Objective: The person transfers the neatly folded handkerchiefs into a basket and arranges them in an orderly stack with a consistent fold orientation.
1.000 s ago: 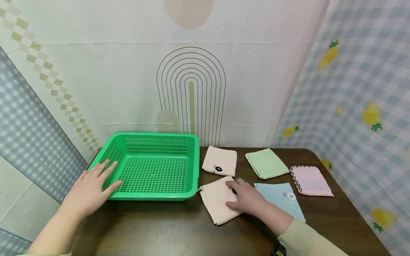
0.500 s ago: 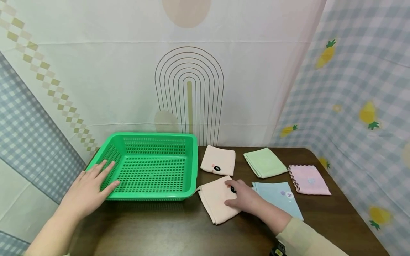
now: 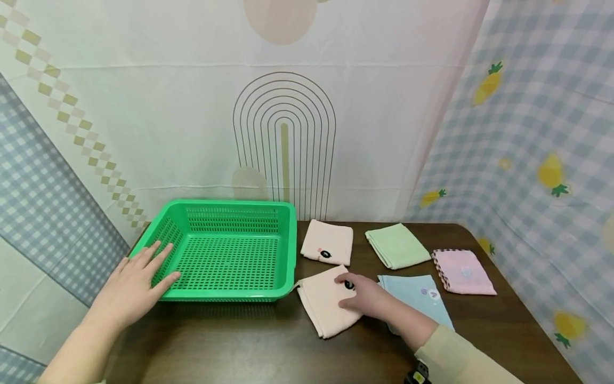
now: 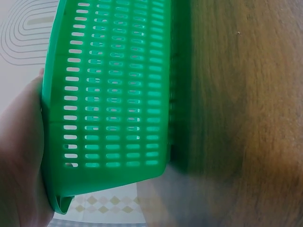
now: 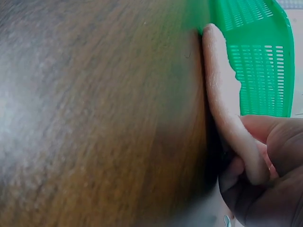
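On the near left rim of a green plastic basket (image 3: 230, 293) rests my left hand (image 3: 131, 285), its fingers spread and nearly straight over the corner. The left wrist view shows that hand (image 4: 21, 142) against the rim, beside the slotted side wall (image 4: 113, 94). My right hand (image 3: 366, 293) pinches the right edge of a folded cream towel (image 3: 326, 304) with a small black embroidered figure. In the right wrist view, the thumb lies on the upper side of this towel (image 5: 220, 90) and curled fingers are under its edge. Its far end is low over the table.
A second cream towel (image 3: 328, 240) lies behind, right of the basket. Farther right are folded green (image 3: 398, 246), light blue (image 3: 419, 298) and pink (image 3: 465, 272) towels, the blue one partly behind my right forearm. The brown table (image 3: 230, 346) meets a hanging cloth backdrop (image 3: 384, 133).
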Demonstrator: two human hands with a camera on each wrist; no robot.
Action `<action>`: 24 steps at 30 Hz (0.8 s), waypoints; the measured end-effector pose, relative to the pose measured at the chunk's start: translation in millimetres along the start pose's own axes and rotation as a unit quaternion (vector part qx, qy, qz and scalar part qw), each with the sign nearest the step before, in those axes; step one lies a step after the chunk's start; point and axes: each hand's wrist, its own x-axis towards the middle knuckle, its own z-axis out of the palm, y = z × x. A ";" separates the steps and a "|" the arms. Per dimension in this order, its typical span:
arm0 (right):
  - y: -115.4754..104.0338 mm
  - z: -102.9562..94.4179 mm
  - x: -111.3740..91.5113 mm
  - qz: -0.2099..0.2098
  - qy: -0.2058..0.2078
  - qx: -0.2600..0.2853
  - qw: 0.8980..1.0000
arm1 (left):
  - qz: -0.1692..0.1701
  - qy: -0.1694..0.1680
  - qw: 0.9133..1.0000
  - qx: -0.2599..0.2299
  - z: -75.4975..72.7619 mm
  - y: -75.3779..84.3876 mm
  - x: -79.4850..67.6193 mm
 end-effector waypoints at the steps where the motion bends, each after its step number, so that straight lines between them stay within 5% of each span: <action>1: 0.2 -0.4 -0.2 0.001 -0.002 0.003 1.000 | 0.000 -0.001 1.000 0.000 0.3 0.0 0.1; 24: 5.3 -1.1 -0.2 -0.015 0.038 0.036 0.998 | -0.005 -0.002 1.000 0.000 1.3 -0.8 -0.2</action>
